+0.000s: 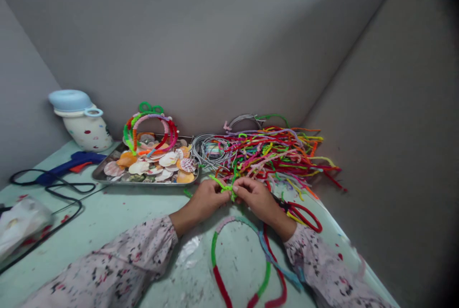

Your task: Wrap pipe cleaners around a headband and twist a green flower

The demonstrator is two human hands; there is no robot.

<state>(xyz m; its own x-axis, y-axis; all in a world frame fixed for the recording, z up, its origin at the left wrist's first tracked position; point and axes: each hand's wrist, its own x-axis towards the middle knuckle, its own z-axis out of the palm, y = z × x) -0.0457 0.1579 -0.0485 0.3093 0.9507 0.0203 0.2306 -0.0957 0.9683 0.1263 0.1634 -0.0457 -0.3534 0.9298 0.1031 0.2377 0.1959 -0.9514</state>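
Observation:
My left hand (206,199) and my right hand (257,198) meet over the pale green table (107,231), both pinched on a light green pipe cleaner (225,186) twisted between their fingertips. Just beyond them lies a big pile of coloured pipe cleaners (276,152). Below my hands on the table rests a headband (247,260) wrapped in green, red, pink and blue pipe cleaner. Red-handled scissors (303,214) lie beside my right wrist.
A metal tray (100,174) of seashells holds wrapped headbands (150,128) at the back. A coil of grey wire (206,148) lies next to it. A blue glue gun (73,162) with a black cord, a lidded white pot (82,121) and a plastic bag (19,224) are on the left.

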